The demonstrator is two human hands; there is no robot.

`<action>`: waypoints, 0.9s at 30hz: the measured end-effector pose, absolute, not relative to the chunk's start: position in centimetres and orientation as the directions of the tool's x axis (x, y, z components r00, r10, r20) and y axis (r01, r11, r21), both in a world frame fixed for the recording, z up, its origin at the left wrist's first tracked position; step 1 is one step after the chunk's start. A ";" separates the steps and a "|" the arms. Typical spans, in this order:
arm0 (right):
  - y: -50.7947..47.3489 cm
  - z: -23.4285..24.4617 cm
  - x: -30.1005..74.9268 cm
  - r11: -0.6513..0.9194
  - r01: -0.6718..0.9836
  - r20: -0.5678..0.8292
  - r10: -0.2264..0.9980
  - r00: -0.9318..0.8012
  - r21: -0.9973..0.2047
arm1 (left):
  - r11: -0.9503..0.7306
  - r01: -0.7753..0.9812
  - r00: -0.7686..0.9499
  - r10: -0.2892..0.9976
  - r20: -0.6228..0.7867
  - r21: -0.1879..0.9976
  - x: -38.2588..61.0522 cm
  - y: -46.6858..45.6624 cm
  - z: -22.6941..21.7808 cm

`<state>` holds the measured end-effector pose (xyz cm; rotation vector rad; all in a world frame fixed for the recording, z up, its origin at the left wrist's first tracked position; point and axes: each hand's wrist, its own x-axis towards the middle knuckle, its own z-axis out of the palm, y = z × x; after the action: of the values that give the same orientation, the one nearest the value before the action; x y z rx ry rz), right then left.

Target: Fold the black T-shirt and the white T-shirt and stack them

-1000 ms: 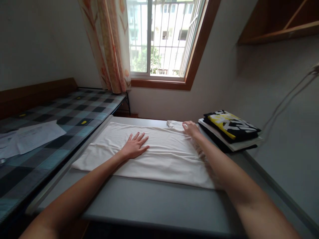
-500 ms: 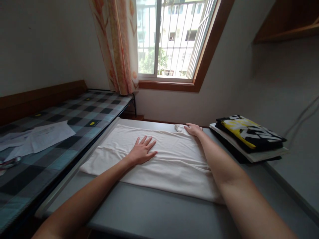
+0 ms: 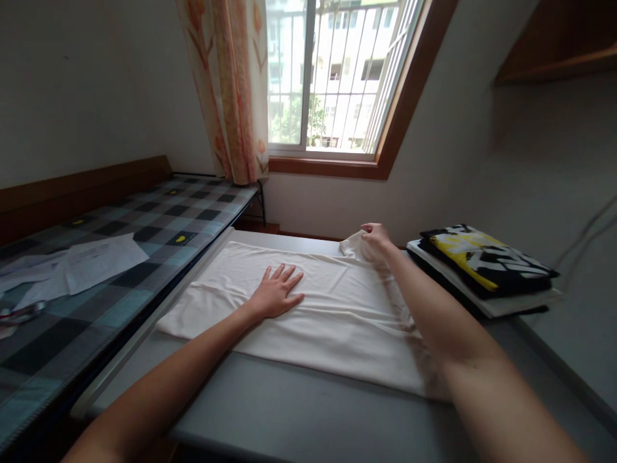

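Some grey tabletop (image 3: pixel 284 402) between white cloth (image 3: pixel 332 292) and near edge

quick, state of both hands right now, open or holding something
Left hand: open, spread flat on the white cloth.
Right hand: closed, holding a raised bit at the cloth's far side.

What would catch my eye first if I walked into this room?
Probably the bright window at the top middle, with a flowered curtain at its left. Below, a white cloth lies on the grey table, the left hand flat on it, the right hand pinching its far edge. Right of it sits a stack of folded clothes.
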<state>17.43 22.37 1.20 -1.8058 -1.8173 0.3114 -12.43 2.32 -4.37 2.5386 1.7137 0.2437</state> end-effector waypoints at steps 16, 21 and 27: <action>6.7 0.4 22.9 0.516 0.751 0.006 0.826 -0.564 -0.411 | -0.382 0.915 0.374 0.924 0.079 0.134 -12.6 2.3 -4.3; 8.4 1.1 24.7 0.335 0.789 0.158 0.942 -0.296 -0.516 | -0.373 0.910 0.365 0.928 0.079 0.178 -12.8 2.8 -4.5; 10.5 -1.9 26.6 -0.016 0.832 0.252 0.950 0.186 -0.555 | -0.264 0.911 0.211 0.958 0.192 0.317 -10.9 5.8 -3.7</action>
<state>26.60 10.49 -1.85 -1.8684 -1.6679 0.2535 -10.91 5.81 -3.68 2.3366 1.8165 0.5314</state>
